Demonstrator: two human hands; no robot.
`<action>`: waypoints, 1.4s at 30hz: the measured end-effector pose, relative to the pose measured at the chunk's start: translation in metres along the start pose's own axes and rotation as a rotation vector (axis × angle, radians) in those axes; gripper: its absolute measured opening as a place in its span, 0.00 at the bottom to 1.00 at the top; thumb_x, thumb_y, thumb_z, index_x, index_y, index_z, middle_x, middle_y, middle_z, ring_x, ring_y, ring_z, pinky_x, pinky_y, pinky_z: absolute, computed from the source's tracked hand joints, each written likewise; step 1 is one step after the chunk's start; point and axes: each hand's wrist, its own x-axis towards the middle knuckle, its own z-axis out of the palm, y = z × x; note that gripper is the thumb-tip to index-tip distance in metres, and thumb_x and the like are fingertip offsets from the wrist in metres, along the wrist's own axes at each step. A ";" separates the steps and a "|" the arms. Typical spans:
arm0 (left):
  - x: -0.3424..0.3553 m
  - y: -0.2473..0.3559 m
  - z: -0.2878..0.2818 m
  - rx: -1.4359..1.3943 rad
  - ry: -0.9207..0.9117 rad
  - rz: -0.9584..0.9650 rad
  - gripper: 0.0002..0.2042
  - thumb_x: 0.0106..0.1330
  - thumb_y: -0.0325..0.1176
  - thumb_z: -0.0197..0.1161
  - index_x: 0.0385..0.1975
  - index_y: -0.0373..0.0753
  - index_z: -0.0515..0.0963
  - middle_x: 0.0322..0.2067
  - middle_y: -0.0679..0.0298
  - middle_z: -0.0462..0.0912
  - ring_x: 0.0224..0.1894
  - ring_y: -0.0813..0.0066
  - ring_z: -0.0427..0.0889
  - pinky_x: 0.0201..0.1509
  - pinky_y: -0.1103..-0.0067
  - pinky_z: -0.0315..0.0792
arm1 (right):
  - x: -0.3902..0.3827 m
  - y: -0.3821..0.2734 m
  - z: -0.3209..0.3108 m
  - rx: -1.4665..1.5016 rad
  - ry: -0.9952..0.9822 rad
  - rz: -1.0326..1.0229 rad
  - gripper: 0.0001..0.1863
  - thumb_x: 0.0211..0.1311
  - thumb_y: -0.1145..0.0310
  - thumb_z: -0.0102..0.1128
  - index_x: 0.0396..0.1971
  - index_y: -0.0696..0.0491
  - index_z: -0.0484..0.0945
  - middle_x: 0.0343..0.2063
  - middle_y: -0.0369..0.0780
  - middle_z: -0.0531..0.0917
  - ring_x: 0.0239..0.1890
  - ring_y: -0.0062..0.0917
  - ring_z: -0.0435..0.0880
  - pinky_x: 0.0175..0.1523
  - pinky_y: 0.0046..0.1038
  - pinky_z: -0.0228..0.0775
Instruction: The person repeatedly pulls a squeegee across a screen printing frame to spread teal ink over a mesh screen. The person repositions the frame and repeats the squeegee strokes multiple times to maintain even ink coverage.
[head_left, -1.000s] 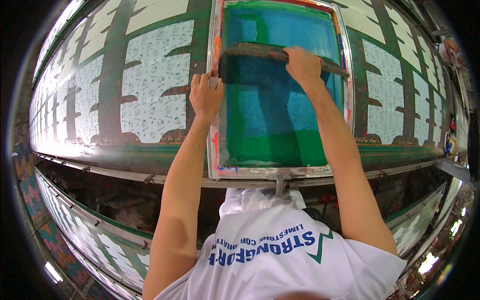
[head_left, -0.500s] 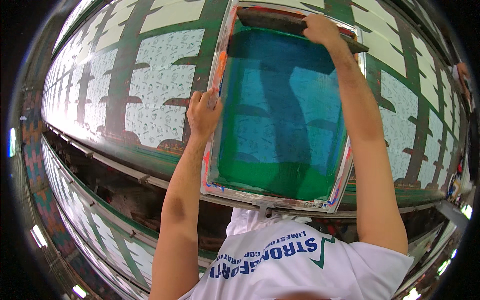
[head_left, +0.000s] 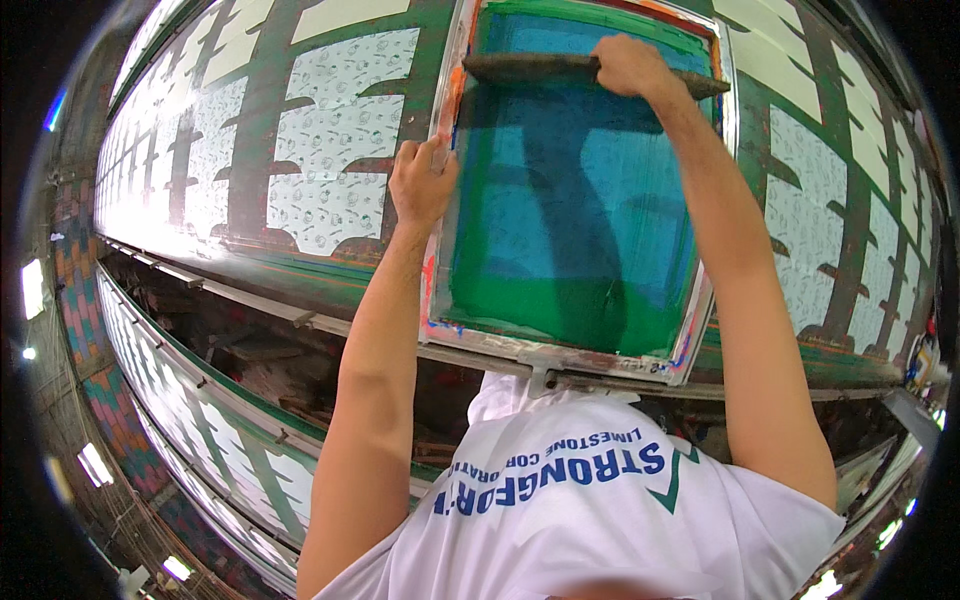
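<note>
Blue lettering (head_left: 550, 482) + grn zigzag logo (head_left: 675, 490) on wht T-shirt (head_left: 490, 550); print (head_left: 345, 115) on sheets (head_left: 330, 205) too sm to read

Printing workshop: framed screen (head_left: 580, 225), long table (head_left: 247, 150), printed sheets (head_left: 340, 120).

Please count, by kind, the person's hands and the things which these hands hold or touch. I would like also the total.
Hands: 2 (left hand, right hand)
Squeegee: 1
Frame: 1
Total: 4
</note>
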 end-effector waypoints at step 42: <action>-0.002 -0.006 0.003 0.048 -0.047 0.000 0.19 0.64 0.44 0.70 0.51 0.41 0.87 0.43 0.56 0.83 0.50 0.55 0.84 0.55 0.64 0.78 | -0.422 -0.204 0.099 0.331 0.113 -0.142 0.30 0.55 0.73 0.69 0.61 0.60 0.77 0.62 0.50 0.77 0.67 0.45 0.76 0.74 0.40 0.68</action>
